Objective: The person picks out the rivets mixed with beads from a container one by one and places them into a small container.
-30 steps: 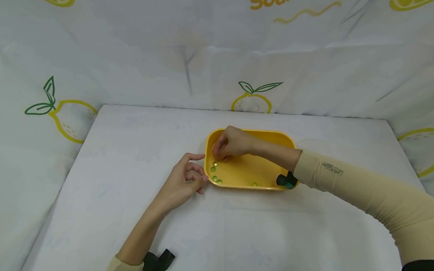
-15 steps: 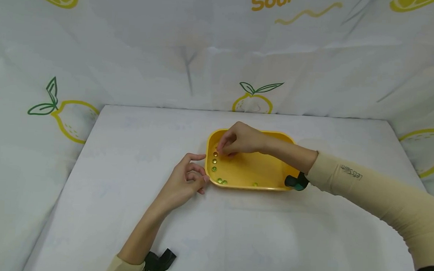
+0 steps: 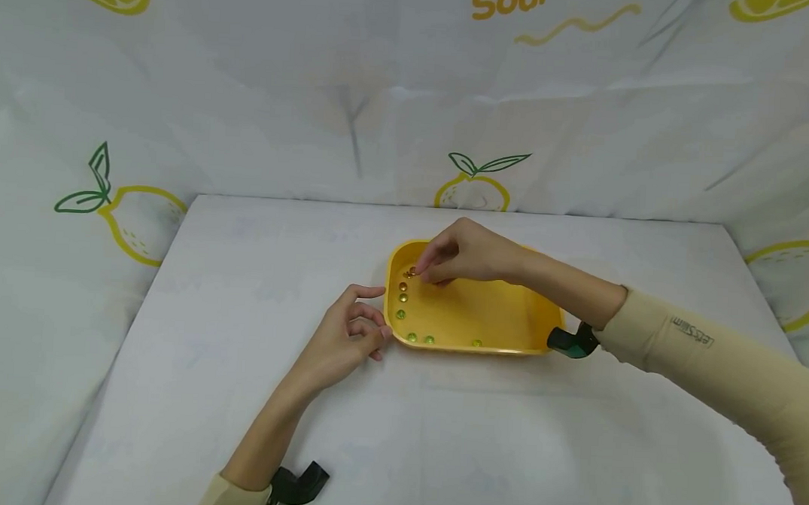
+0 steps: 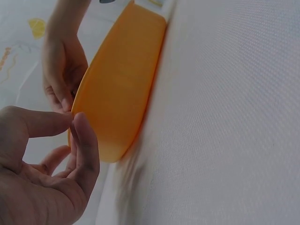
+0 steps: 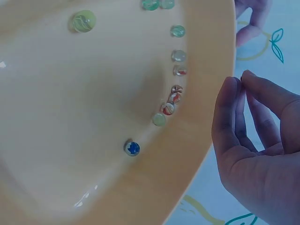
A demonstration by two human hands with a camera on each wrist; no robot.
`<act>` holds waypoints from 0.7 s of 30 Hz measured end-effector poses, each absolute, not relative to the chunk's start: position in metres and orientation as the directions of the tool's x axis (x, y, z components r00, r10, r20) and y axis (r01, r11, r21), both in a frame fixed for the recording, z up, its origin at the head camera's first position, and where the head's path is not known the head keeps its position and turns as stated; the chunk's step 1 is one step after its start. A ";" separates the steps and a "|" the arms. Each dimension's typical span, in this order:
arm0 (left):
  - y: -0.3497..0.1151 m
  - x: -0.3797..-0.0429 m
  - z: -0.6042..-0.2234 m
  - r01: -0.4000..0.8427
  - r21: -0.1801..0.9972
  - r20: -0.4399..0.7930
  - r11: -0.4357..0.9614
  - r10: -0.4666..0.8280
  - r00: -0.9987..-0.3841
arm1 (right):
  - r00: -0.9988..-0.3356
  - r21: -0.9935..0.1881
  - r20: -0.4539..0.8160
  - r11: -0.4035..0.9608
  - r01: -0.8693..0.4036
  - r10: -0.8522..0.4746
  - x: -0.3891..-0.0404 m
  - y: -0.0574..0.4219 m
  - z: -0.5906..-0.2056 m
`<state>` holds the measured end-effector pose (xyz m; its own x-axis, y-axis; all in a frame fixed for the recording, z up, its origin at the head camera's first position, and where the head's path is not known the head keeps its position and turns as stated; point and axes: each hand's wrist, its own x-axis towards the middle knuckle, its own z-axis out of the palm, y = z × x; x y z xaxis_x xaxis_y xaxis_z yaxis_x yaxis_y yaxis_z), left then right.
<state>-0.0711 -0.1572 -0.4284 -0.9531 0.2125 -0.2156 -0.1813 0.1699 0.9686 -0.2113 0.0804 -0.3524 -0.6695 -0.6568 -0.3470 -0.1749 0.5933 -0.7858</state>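
Near its left end, the shallow yellow tray point(image 3: 490, 313) meets my left hand point(image 3: 346, 344). The forefinger is stretched to the rim and the thumb is by the front corner. In the left wrist view, left fingertips point(image 4: 83, 126) lie against the tray's outer wall. My right hand point(image 3: 472, 252) is over the tray's back left part, thumb and finger drawn together. Glass marbles lie in a row along the left end, including a green marble point(image 5: 178, 31) and a red-streaked marble point(image 5: 167, 108). A dark speck shows between the right fingertips point(image 5: 228, 84); whether it is a marble I cannot tell.
A blue marble point(image 5: 131, 148) and a larger yellow-green marble point(image 5: 84, 21) lie apart from the row. The tray stands on a white table point(image 3: 310, 241), with a lemon-print cloth point(image 3: 283, 89) behind. A dark wrist camera point(image 3: 573, 340) is strapped to the right wrist.
My right hand has moved right and up from the tray's left end, uncovering more marbles. One marble along the front edge has rolled right. My left hand has stayed put.
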 end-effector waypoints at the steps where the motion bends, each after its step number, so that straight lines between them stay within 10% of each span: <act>1: -0.157 -0.071 -0.429 -0.181 0.969 -0.215 0.169 0.214 -0.953 | -0.671 -0.787 -0.345 0.592 -0.175 -0.657 -0.211 0.082 -0.351; 21: -0.157 -0.072 -0.430 -0.169 0.970 -0.204 0.176 0.205 -0.957 | -0.709 -0.799 -0.311 0.578 -0.166 -0.633 -0.198 0.119 -0.323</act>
<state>-0.0722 -0.1574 -0.4301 -0.9573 0.2050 -0.2041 -0.1690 0.1762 0.9697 -0.1976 0.1186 -0.3227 -0.7089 -0.6329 -0.3112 -0.1657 0.5784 -0.7988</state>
